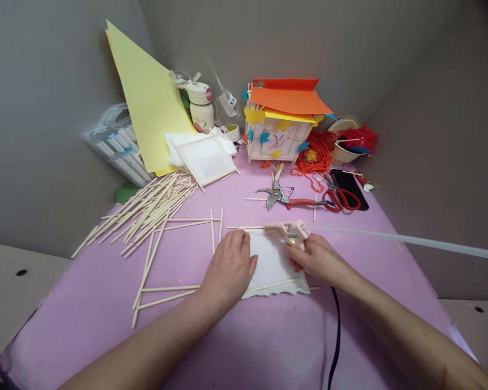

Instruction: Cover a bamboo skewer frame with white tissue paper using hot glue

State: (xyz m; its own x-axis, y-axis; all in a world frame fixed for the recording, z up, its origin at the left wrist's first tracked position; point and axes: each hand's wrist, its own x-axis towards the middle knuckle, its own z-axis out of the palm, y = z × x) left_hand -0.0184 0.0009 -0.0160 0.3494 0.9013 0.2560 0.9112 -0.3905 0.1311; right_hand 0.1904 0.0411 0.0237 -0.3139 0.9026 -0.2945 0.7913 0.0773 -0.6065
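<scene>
My right hand [318, 257] is wrapped round a pale pink glue gun [287, 232] with a small lit light. A long translucent glue stick [423, 241] sticks out of its back, and its nozzle points left along a thin wooden stick [250, 227]. Beneath both hands lies a white sheet [272, 260] with a wavy lower edge. My left hand [230, 262] rests palm down on the sheet's left side, its fingertips at the upper edge by the stick and its thumb apart. Another stick [274, 285] crosses the sheet near the bottom.
Wooden sticks [150, 208] lie heaped at the left, beside a stick frame [148, 265]. Pruning shears [280, 197], red-handled scissors [341, 197] and a phone [352, 187] lie behind. A decorated paper house [282, 130] stands at the back. A black cord [336, 336] hangs toward me.
</scene>
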